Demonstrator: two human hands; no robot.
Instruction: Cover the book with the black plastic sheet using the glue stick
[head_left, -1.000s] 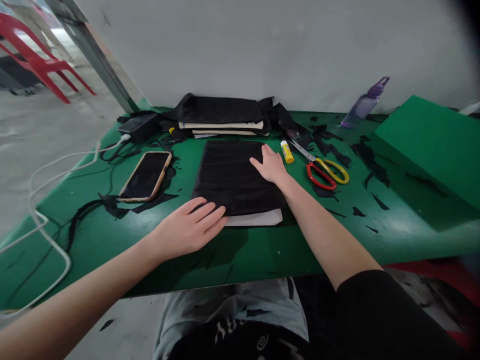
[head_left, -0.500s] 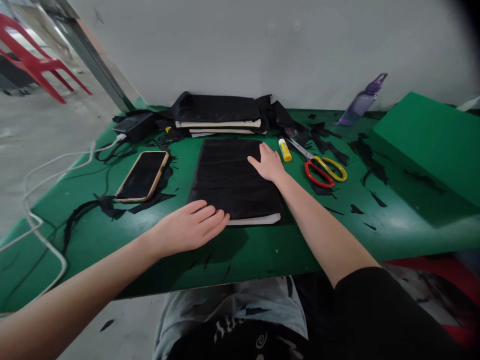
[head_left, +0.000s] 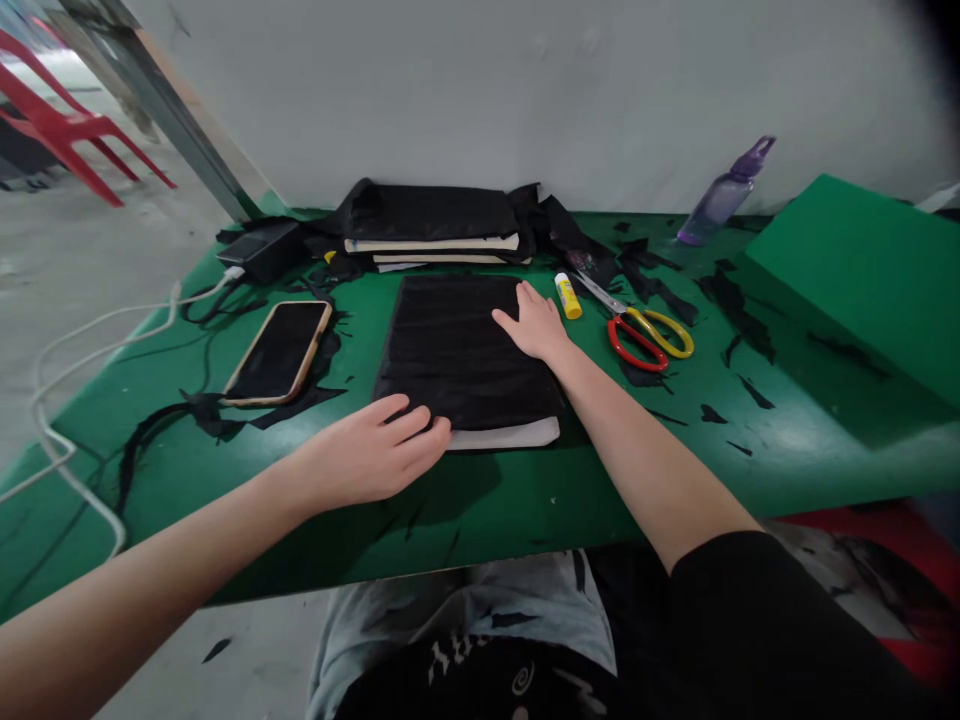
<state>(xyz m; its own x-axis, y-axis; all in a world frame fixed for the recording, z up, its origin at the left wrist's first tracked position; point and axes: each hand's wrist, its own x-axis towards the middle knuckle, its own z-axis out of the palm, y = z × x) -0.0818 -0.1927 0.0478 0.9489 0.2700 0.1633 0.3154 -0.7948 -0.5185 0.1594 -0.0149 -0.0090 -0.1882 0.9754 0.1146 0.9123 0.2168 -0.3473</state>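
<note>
A black-covered book (head_left: 457,345) lies on the green table in front of me, white page edges showing along its near side. My right hand (head_left: 534,322) rests flat on its right part, thumb and fingers apart. At the near left corner is my left hand (head_left: 390,445), fingers loosely bent and slightly spread over the cover's edge; its thumb is hidden. Just right of the book stand a yellow glue stick (head_left: 568,297) and scissors (head_left: 637,335) with one red and one yellow handle.
A phone (head_left: 277,352) lies left on black scraps, near a black adapter (head_left: 262,250) with a white cable (head_left: 56,400). Behind the book is a stack of black-covered books (head_left: 439,215). A purple bottle (head_left: 716,205) and a green board (head_left: 862,280) stand right.
My left fingers have spread a little and shifted slightly left, and more of the white page edge shows beside them. My right hand stays on the cover.
</note>
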